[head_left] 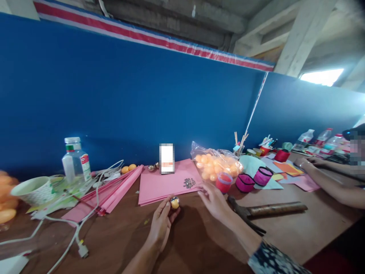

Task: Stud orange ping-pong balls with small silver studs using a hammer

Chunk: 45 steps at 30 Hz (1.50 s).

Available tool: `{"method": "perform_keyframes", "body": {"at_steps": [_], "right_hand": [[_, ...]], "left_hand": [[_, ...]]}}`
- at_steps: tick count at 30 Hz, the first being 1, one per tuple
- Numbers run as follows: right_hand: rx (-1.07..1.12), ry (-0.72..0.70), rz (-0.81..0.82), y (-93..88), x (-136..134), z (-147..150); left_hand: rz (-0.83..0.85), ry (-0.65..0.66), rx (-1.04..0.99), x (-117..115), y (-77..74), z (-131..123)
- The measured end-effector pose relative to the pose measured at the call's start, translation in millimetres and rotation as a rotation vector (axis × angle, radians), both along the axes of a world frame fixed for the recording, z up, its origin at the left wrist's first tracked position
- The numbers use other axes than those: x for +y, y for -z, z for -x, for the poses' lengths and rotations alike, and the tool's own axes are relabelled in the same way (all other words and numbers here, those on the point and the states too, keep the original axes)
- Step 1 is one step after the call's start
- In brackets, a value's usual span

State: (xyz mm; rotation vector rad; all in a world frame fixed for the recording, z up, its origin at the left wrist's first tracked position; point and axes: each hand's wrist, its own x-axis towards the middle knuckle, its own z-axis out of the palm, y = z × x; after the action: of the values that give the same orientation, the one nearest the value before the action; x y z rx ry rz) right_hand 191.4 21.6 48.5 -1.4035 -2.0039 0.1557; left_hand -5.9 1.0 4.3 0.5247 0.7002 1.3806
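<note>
My left hand (162,222) holds a small ball (175,203), yellowish with shiny metallic bits on it, between thumb and fingers above the brown table. My right hand (212,199) is at the right edge of the stacked pink paper (162,186), fingertips close to a small heap of shiny metallic pieces (189,183). Whether those fingertips pinch anything is too small to tell. Two shiny round balls (151,168) lie at the back of the paper, beside a blurred upright white object (167,158).
A hammer (276,209) lies right of my right hand. Behind are a bag of orange balls (213,165), a red cup (224,182) and pink fabric rings (262,176). White cables (97,198), a bowl (35,190) and a bottle (75,161) stand left. Another person's arms (327,179) rest far right.
</note>
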Motion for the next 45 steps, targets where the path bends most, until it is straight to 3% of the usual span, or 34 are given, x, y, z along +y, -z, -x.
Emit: {"method": "perform_keyframes", "body": {"at_steps": [4, 9, 11, 14, 24, 30, 34, 38, 40, 45], "right_hand": [[-0.144, 0.164, -0.158, -5.7, -38.1, -66.5], [-0.477, 0.358, -0.108, 25.5, -63.6, -170.3], [-0.565, 0.352, -0.062, 39.8, -68.8, -193.6], [-0.639, 0.3, 0.018, 50.7, -72.9, -204.3], [-0.642, 0.162, 0.14, 30.1, -81.7, -187.3], [-0.521, 0.22, 0.231, 17.4, -108.6, -153.1], [-0.256, 0.225, 0.413, 4.7, -124.2, -120.7], [0.215, 0.218, 0.64, -4.9, -134.0, -75.6], [0.486, 0.138, 0.767, -8.2, -134.6, -49.9], [0.65, -0.016, 0.852, -18.5, -128.4, 1.3]], "left_hand": [[-0.006, 0.018, -0.027, 0.1, -1.8, 1.1], [0.014, 0.038, -0.038, 0.0, -4.8, 0.6], [0.037, 0.04, -0.033, 0.2, -5.1, 1.0], [0.084, 0.046, -0.021, 1.6, -4.9, 3.3], [0.14, 0.11, -0.073, 4.9, -5.7, 10.6], [0.135, 0.133, -0.122, 4.5, -8.4, 9.6], [0.125, 0.149, -0.101, 3.8, -8.3, 8.8], [0.1, 0.134, -0.081, 3.2, -6.5, 8.5], [0.096, 0.139, -0.071, 3.2, -5.8, 8.3], [0.071, 0.115, -0.034, 4.1, -3.6, 6.6]]}}
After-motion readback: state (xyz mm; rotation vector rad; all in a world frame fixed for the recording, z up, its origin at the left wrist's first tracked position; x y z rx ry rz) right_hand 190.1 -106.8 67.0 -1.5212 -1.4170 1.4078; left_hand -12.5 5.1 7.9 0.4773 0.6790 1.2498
